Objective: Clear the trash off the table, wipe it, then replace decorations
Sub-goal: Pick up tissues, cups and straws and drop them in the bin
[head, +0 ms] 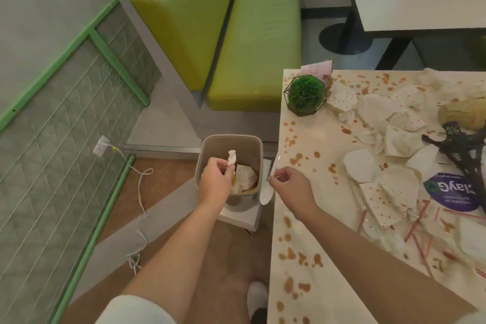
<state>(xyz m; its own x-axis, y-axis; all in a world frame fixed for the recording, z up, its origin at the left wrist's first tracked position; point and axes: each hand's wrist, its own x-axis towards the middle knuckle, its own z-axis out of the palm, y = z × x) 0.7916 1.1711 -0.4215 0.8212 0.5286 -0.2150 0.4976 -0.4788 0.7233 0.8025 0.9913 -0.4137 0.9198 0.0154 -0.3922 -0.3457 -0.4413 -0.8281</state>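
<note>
Trash covers the right half of the frame: crumpled white napkins (pixel 378 110), dotted paper scraps (pixel 382 202) and thin red straws (pixel 418 229) lie scattered over the pale table (pixel 310 137), which is spattered with brown stains (pixel 295 158). Just left of the table edge, at lower centre, a grey bin (pixel 231 144) stands on the floor with dotted paper already inside. Above its opening the left hand (pixel 215 181) pinches a small white wad (pixel 232 157) between thumb and fingers. Beside it, at the table's edge, the right hand (pixel 292 187) has its fingers closed on a white plastic spoon (pixel 267 192), whose bowl hangs down next to the bin. Near the table's upper left corner sits a green ball plant in a wire frame (pixel 305 95), with a pink card (pixel 317 68) behind it. A dark ornament (pixel 457 144) and a purple sticker (pixel 449 192) lie at the right edge. Green benches (pixel 249 42) fill the upper centre.
</note>
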